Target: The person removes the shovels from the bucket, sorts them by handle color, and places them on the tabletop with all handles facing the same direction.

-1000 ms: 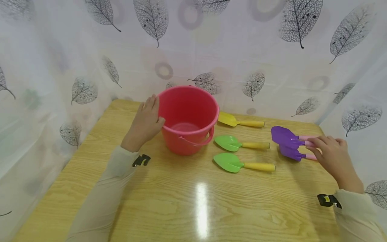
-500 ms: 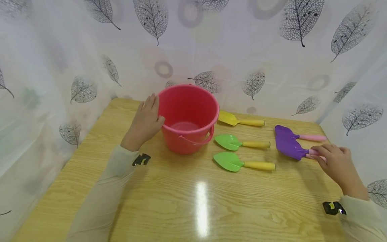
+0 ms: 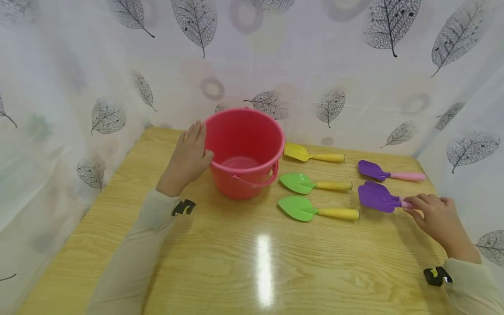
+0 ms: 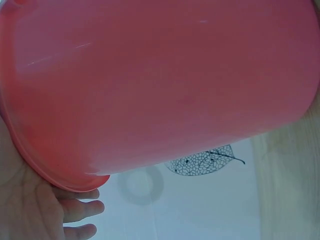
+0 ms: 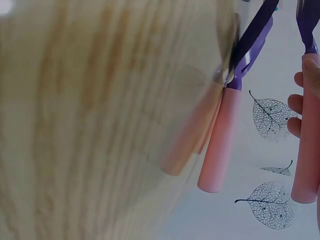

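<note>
My left hand (image 3: 185,159) rests on the left rim of a pink plastic bucket (image 3: 238,186), fingers fairly straight along it and thumb at the edge. In the left wrist view the bucket's wall (image 4: 160,95) fills most of the frame. At the right, my right hand (image 3: 439,221) grips a purple toy shovel (image 3: 376,195) by its pink handle (image 5: 306,160), blade pointing left. The held shovel covers most of another purple one beneath it in the head view. Behind it lies one more purple shovel (image 3: 370,170). In the right wrist view, a pink handle (image 5: 220,142) stands apart from the held one.
Between bucket and right hand lie two green trowels, one nearer (image 3: 297,208) and one farther (image 3: 297,183), both with yellow handles. Behind them is a yellow shovel (image 3: 297,152). The wooden table (image 3: 212,262) meets a leaf-patterned curtain (image 3: 291,57) at its back.
My right hand has moved nearer with the held purple shovel, away from the one at the back and over the nearer one. My left hand stays on the bucket rim.
</note>
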Action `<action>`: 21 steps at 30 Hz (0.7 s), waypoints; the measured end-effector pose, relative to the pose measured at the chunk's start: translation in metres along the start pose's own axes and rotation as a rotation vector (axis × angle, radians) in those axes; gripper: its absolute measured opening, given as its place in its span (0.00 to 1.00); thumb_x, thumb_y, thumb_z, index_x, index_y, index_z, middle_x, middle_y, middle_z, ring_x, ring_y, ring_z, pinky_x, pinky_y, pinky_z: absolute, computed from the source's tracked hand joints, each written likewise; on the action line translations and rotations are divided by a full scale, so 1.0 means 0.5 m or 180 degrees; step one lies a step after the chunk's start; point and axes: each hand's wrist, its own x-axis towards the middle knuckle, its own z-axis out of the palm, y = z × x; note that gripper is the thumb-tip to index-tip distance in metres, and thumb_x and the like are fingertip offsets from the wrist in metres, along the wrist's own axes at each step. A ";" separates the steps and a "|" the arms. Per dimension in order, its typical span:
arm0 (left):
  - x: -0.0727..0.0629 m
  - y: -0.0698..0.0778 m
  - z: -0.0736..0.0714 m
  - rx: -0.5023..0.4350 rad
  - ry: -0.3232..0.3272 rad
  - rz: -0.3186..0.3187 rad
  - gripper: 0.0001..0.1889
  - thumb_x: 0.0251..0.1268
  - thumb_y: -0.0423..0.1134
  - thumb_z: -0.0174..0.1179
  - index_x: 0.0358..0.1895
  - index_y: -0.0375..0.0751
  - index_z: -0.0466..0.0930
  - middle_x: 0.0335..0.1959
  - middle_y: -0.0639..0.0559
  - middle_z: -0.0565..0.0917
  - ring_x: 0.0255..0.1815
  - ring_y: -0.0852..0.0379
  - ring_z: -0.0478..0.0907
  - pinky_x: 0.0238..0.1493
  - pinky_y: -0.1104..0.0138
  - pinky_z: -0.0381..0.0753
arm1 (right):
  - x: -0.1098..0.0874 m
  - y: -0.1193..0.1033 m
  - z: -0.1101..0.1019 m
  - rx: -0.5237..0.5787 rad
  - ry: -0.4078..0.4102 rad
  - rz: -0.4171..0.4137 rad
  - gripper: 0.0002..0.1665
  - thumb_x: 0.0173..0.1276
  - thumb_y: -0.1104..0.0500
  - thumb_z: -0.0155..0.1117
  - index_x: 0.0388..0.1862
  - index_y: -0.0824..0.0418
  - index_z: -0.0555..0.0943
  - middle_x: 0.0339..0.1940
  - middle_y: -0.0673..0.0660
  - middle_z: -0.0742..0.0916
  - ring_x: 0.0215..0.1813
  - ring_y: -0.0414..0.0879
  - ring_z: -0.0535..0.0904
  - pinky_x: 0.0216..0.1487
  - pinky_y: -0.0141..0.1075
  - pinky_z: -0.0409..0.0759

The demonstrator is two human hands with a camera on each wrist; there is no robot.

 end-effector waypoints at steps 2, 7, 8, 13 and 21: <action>0.000 0.000 -0.001 0.0010 -0.0010 -0.0006 0.34 0.66 0.41 0.40 0.71 0.23 0.47 0.74 0.30 0.49 0.76 0.36 0.45 0.74 0.44 0.46 | -0.003 0.003 0.001 -0.0018 -0.0087 0.0020 0.20 0.69 0.45 0.53 0.37 0.60 0.81 0.31 0.62 0.84 0.34 0.61 0.77 0.39 0.57 0.63; 0.001 -0.001 -0.001 0.0031 -0.0013 -0.0021 0.34 0.66 0.41 0.42 0.71 0.23 0.47 0.74 0.30 0.49 0.76 0.36 0.45 0.75 0.45 0.45 | -0.012 0.009 0.000 -0.0057 -0.0312 0.0103 0.14 0.57 0.58 0.68 0.42 0.59 0.81 0.35 0.64 0.85 0.37 0.62 0.77 0.40 0.57 0.62; 0.002 -0.001 0.000 0.0032 -0.0003 -0.0021 0.34 0.66 0.41 0.42 0.71 0.23 0.47 0.74 0.30 0.49 0.76 0.36 0.45 0.75 0.45 0.45 | -0.014 0.010 0.001 -0.0053 -0.0332 0.0112 0.16 0.55 0.60 0.68 0.43 0.59 0.81 0.35 0.64 0.85 0.37 0.62 0.77 0.40 0.56 0.62; 0.003 -0.003 0.001 0.0030 0.0014 -0.0015 0.34 0.65 0.40 0.43 0.71 0.23 0.47 0.74 0.30 0.50 0.75 0.36 0.45 0.75 0.45 0.45 | -0.023 0.016 0.004 -0.0012 -0.0354 0.0106 0.19 0.53 0.60 0.69 0.46 0.58 0.81 0.35 0.61 0.85 0.36 0.60 0.78 0.39 0.55 0.62; 0.003 -0.001 -0.001 0.0042 -0.0003 -0.0012 0.34 0.65 0.40 0.42 0.71 0.23 0.47 0.74 0.30 0.50 0.75 0.35 0.46 0.75 0.45 0.46 | -0.034 0.018 0.000 -0.0064 -0.0575 0.0209 0.12 0.55 0.57 0.69 0.38 0.58 0.80 0.34 0.63 0.85 0.36 0.61 0.78 0.39 0.58 0.63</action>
